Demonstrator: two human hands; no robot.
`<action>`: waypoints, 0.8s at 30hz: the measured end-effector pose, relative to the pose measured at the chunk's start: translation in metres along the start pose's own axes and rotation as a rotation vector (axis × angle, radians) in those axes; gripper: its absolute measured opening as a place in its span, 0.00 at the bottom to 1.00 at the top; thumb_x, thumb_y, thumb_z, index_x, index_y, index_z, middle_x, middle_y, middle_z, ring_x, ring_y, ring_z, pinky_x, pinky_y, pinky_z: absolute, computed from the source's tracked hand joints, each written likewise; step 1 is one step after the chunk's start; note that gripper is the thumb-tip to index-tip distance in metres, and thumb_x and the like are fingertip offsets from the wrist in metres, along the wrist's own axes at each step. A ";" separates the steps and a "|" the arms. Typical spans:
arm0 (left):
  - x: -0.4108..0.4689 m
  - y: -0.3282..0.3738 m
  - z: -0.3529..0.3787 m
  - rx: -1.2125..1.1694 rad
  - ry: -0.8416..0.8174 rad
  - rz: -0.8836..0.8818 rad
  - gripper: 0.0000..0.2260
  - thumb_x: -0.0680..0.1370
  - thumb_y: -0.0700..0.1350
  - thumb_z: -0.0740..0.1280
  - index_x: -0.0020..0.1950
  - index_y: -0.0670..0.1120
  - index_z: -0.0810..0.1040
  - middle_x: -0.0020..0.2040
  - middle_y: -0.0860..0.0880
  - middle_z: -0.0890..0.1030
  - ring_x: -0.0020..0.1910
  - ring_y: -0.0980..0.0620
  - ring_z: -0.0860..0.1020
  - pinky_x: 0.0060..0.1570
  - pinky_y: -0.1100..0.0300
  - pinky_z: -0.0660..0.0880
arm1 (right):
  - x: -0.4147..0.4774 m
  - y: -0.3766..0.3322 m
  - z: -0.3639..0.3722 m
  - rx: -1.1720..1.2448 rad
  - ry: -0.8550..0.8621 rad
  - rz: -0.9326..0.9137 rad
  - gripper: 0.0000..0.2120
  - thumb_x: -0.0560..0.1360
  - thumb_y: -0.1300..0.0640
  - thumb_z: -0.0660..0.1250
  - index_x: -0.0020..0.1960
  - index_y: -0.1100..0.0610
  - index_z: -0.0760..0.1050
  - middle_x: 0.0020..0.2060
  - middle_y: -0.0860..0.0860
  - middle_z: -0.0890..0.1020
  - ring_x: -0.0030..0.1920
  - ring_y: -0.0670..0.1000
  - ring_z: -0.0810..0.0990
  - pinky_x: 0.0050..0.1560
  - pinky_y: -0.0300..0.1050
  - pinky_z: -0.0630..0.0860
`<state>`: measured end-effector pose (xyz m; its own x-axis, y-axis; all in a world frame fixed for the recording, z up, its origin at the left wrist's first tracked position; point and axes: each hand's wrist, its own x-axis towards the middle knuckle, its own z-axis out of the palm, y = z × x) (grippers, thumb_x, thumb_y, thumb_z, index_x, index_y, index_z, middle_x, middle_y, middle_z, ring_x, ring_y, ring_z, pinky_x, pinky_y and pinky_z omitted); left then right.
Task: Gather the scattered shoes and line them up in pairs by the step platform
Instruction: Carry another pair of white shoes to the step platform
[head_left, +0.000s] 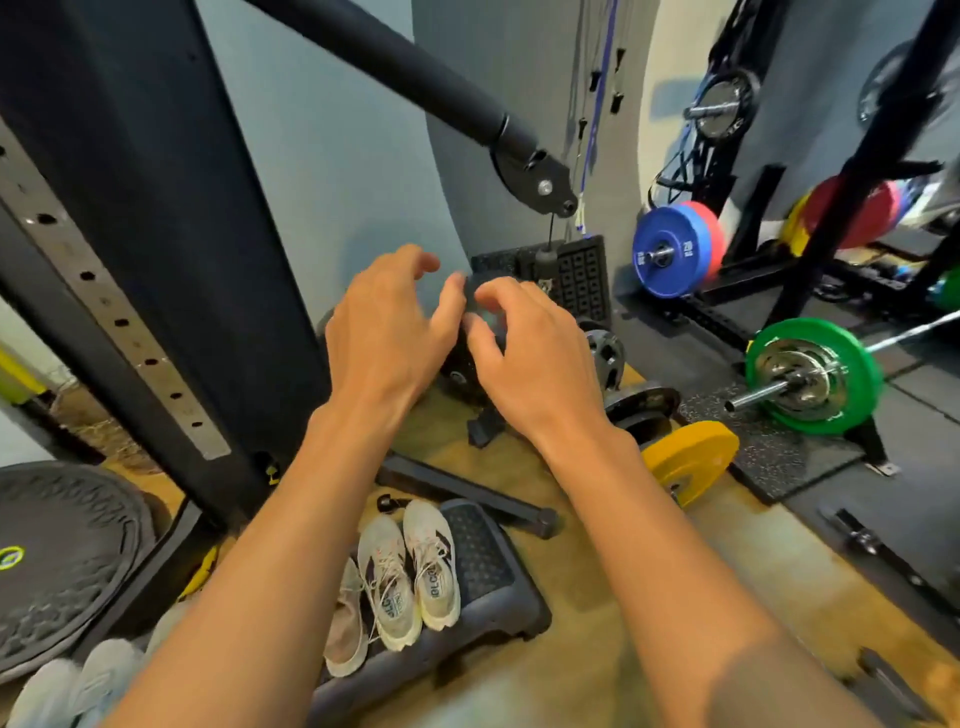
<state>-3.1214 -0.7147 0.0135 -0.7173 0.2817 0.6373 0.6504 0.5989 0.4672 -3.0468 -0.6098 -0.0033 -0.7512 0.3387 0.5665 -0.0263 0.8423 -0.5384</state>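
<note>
Both my hands are raised over the floor with fingers spread and nothing in them. My left hand (387, 332) and my right hand (524, 353) almost touch at the fingertips, in front of a dark weight plate (457, 376). Below them, a white pair of shoes (408, 571) lies side by side on the dark grey step platform (488, 566). A beige shoe (345, 618) lies left of that pair, partly hidden by my left forearm. Two pale blue shoes (88, 680) sit at the bottom left corner.
A black rack upright (130, 260) and its cable arm (415, 78) fill the left and top. A round black disc (62, 561) lies bottom left. A black bar (467, 493), yellow plate (685, 457), green barbell plate (810, 374) and blue plate (670, 252) crowd the right.
</note>
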 end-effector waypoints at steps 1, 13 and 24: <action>0.007 0.017 -0.009 -0.027 0.010 0.039 0.15 0.78 0.57 0.61 0.58 0.50 0.77 0.56 0.53 0.80 0.54 0.51 0.78 0.51 0.53 0.74 | 0.000 -0.008 -0.019 -0.020 0.035 -0.001 0.13 0.78 0.50 0.61 0.60 0.53 0.74 0.54 0.49 0.78 0.51 0.53 0.77 0.47 0.52 0.74; -0.014 0.194 -0.109 -0.505 -0.041 0.454 0.16 0.76 0.59 0.60 0.53 0.50 0.79 0.50 0.53 0.82 0.49 0.50 0.79 0.49 0.51 0.75 | -0.088 -0.106 -0.204 -0.434 0.439 0.197 0.09 0.78 0.51 0.61 0.55 0.53 0.74 0.49 0.50 0.79 0.47 0.56 0.77 0.42 0.53 0.73; -0.214 0.370 -0.196 -0.908 -0.311 0.736 0.16 0.77 0.59 0.61 0.53 0.49 0.79 0.49 0.52 0.82 0.48 0.50 0.80 0.49 0.52 0.76 | -0.331 -0.188 -0.379 -0.815 0.756 0.530 0.11 0.79 0.48 0.61 0.56 0.53 0.74 0.50 0.49 0.80 0.48 0.52 0.78 0.43 0.49 0.74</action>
<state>-2.6778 -0.7001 0.1699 -0.0497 0.5770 0.8153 0.7774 -0.4901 0.3942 -2.5429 -0.7217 0.1469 0.0337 0.6478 0.7610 0.7885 0.4506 -0.4185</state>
